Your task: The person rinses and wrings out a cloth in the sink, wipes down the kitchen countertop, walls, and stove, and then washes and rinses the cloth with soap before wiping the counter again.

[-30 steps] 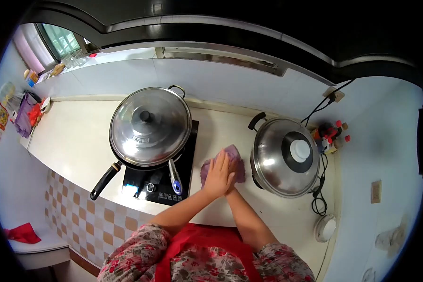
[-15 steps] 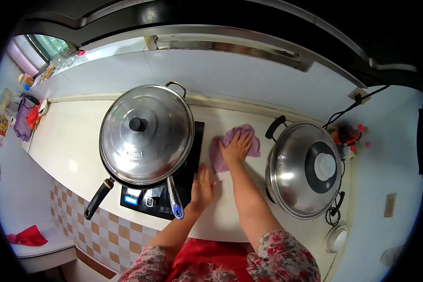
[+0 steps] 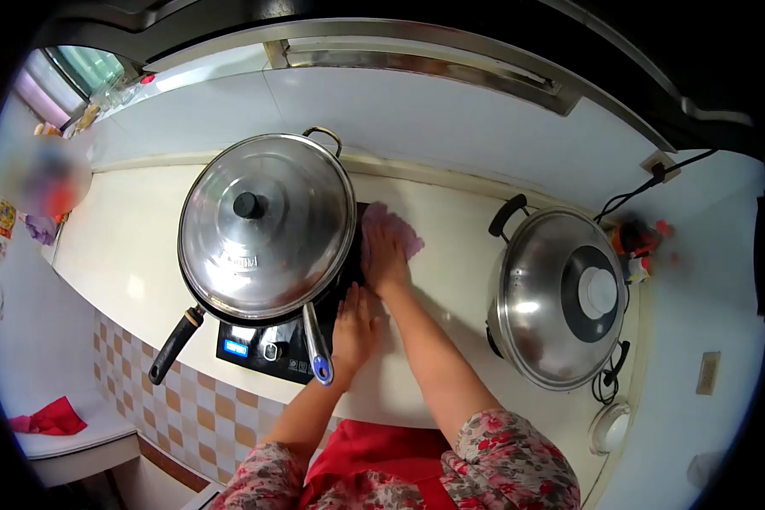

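Observation:
My right hand (image 3: 385, 262) lies flat on a purple cloth (image 3: 408, 240) on the cream counter (image 3: 450, 255), just right of the black induction cooker (image 3: 263, 353). My left hand (image 3: 354, 330) rests with its fingers extended at the cooker's right edge and holds nothing. On the cooker stands a pan under a large steel lid (image 3: 297, 195), which has a black knob. Its black handle (image 3: 176, 347) points to the lower left. A utensil handle with a blue end (image 3: 318, 344) sticks out beside the pan, close to my left hand.
A second lidded steel pot (image 3: 535, 297) stands on the right, with bottles (image 3: 636, 242), a black cable (image 3: 620, 204) and a white round dish (image 3: 609, 427) beyond it. A range hood (image 3: 433, 64) hangs above. A red cloth (image 3: 58, 418) lies at the lower left.
From the middle of the counter, my right hand and the cloth have moved left to the cooker's edge. My left hand has come off the right hand and moved left and down.

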A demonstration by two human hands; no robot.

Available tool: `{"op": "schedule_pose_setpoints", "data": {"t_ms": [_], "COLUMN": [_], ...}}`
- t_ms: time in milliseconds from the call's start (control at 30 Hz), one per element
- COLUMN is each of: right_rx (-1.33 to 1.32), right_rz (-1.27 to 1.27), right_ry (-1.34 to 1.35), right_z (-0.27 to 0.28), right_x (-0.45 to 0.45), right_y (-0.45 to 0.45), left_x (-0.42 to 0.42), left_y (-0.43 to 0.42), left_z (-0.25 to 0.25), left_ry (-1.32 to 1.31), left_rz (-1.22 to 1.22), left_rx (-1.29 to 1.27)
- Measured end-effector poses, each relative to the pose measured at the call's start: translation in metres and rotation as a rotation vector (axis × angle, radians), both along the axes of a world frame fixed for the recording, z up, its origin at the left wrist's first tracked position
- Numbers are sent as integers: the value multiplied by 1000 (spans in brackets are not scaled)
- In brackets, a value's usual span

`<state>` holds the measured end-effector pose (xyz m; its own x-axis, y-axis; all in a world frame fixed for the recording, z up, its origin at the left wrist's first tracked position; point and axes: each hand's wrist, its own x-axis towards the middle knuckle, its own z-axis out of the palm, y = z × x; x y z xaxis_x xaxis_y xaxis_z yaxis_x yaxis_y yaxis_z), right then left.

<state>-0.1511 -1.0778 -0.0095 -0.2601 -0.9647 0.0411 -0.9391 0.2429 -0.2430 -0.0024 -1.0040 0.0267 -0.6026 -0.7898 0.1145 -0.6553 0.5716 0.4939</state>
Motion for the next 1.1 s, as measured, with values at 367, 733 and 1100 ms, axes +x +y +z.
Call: {"op": "schedule_pose_setpoints", "data": {"t_ms": [367,733,1100], "right_rx": [159,106,-87], "right_rz": [-159,74,-22], "right_ry": [-35,-138,-35], "right_z": [3,5,16], "right_x": [27,86,143], "right_y": [141,242,112], "left_x": [55,109,133], "left_y": [34,57,55], "left_z": [-11,23,21], "left_ry": [100,-90,59], "left_rz": [-159,-213,34], "left_rx": [-20,204,153]}}
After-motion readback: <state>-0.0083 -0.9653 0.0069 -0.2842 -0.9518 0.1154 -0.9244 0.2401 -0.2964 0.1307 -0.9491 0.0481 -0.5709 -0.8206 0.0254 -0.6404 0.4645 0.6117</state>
